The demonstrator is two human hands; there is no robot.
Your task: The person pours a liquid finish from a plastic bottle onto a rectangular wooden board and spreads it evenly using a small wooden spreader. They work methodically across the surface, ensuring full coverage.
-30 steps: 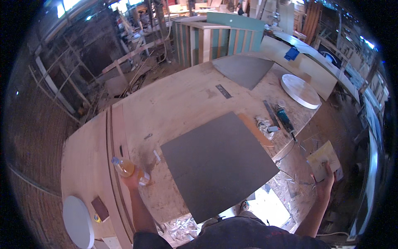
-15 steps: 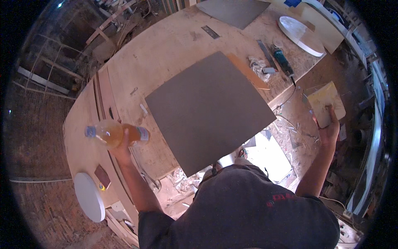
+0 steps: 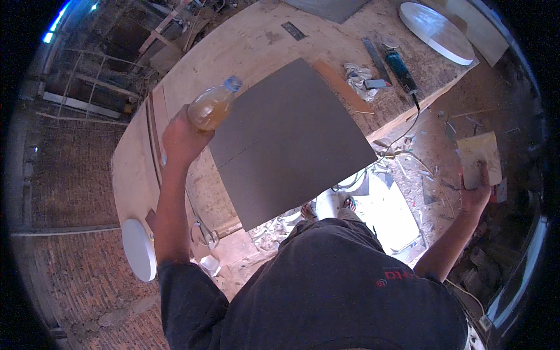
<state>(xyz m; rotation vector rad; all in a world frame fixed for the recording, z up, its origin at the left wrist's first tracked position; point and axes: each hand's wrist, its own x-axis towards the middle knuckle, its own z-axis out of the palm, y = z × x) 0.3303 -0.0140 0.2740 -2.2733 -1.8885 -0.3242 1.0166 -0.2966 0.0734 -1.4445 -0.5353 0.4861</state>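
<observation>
My left hand [image 3: 182, 137] is wrapped round a clear plastic bottle [image 3: 211, 108] of amber liquid. The bottle tilts, its blue-marked top end by the left edge of a large square grey sheet [image 3: 291, 146] on the workbench. A thin dark streak [image 3: 240, 153] runs across the sheet's left part. Off the bench to the right, my right hand [image 3: 477, 189] grips a flat, pale yellow rectangular piece [image 3: 481, 154], its thumb on the face. I cannot make out what that piece is.
An angle grinder [image 3: 399, 70] with its cord, a crumpled white rag [image 3: 357, 77] and a white round board [image 3: 434, 35] lie on the workbench [image 3: 245, 58]. Another white disc [image 3: 139, 249] stands at the left edge. Scraps litter the floor around my feet.
My left hand has raised the bottle up and to the right, turning its top toward the grey sheet. A thin streak now shows on the sheet. My right hand still grips the yellow piece.
</observation>
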